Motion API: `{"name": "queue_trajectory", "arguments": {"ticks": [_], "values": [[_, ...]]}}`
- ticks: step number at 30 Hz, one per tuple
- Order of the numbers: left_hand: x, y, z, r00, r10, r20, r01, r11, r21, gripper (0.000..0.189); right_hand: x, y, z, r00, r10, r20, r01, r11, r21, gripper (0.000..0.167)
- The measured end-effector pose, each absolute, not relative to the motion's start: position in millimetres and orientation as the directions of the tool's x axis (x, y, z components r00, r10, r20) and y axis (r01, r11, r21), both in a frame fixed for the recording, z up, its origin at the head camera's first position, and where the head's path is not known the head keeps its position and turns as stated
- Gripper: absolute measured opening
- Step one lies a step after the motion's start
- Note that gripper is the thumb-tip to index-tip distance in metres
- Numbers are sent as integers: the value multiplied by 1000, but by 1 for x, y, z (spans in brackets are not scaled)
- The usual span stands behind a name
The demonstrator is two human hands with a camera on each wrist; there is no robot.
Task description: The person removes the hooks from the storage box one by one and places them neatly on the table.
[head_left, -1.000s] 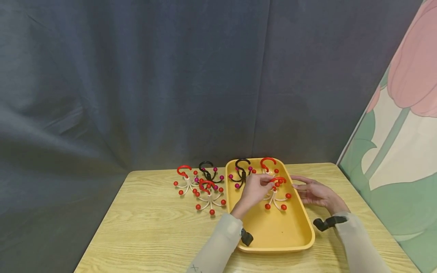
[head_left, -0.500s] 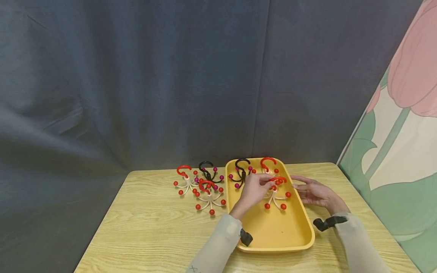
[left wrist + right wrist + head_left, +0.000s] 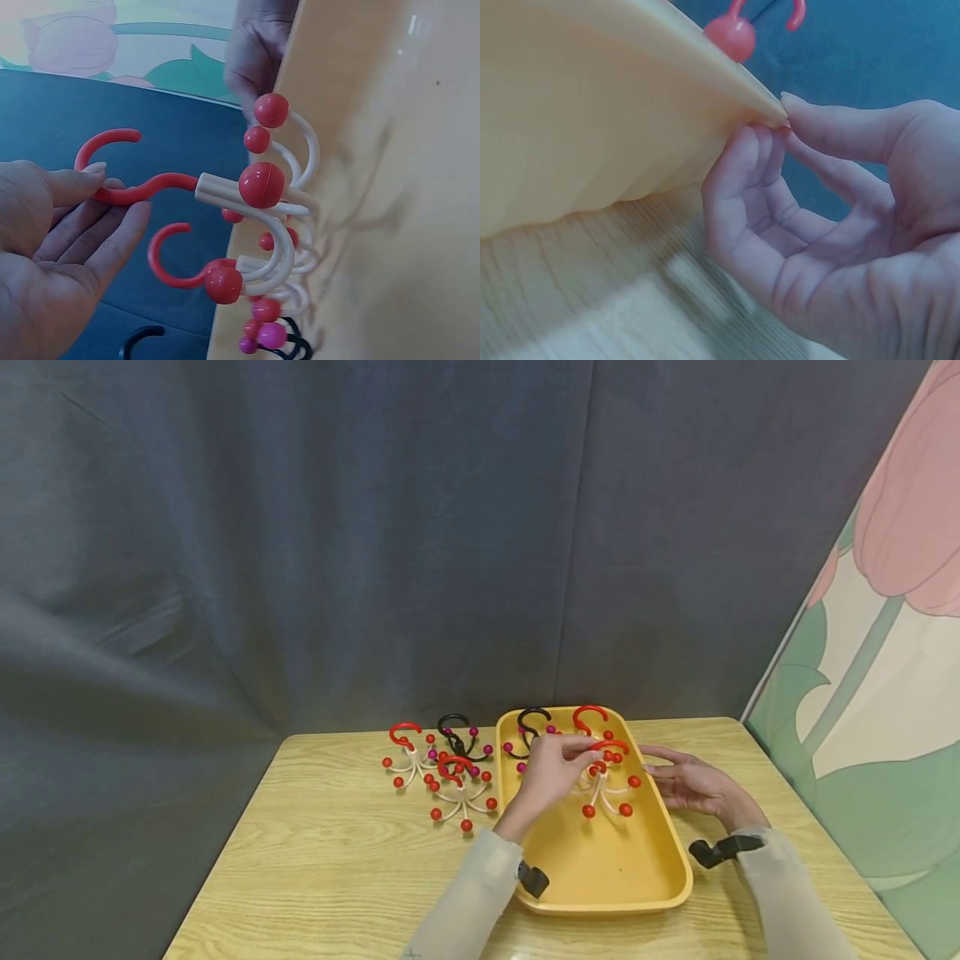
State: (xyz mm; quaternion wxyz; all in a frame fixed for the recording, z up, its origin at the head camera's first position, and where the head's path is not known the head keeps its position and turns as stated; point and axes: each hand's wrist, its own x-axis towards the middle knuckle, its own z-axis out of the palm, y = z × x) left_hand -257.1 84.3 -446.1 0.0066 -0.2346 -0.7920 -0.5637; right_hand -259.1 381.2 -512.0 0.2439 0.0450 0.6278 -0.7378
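Note:
My left hand [image 3: 551, 768] pinches the red hook of a white, many-armed hanger [image 3: 219, 192] with red ball tips. Its thumb and fingers meet around the hook's curve, and the arms spread out over the yellow tray [image 3: 600, 893]. My right hand [image 3: 693, 787] stays at the tray's right side, gripping the rim between thumb and curled fingers, as the right wrist view shows. Behind the held hanger, inside the tray, stand another red-hooked white hanger [image 3: 590, 712] and a black hanger [image 3: 533, 713] with magenta balls, partly covered by my left hand.
Left of the tray, on the wooden table [image 3: 330, 860], stand a black hanger [image 3: 453, 723] and two red-hooked white ones, the nearer hanger [image 3: 462, 793] close beside the tray wall. A dark curtain [image 3: 375, 568] hangs behind the table; a flowered panel [image 3: 862, 693] borders the right.
My left hand has shifted slightly up and left, and the hanger it pinches has risen a little. The right hand keeps its place on the tray rim.

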Motion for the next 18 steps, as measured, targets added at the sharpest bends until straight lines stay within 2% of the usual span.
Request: {"name": "queue_trajectory", "arguments": {"ticks": [7, 13, 18], "values": [[-252, 73, -426, -875, 372, 310, 408, 221, 886, 21, -260, 382, -511, -873, -319, -369, 415, -90, -905, 34], [-250, 59, -412, -837, 393, 381, 483, 201, 852, 22, -260, 381, -508, -875, -320, -363, 413, -102, -905, 46], [-249, 44, -401, -832, 383, 402, 500, 201, 843, 21, -259, 379, -505, -881, -308, -360, 401, -80, -913, 56]]}}
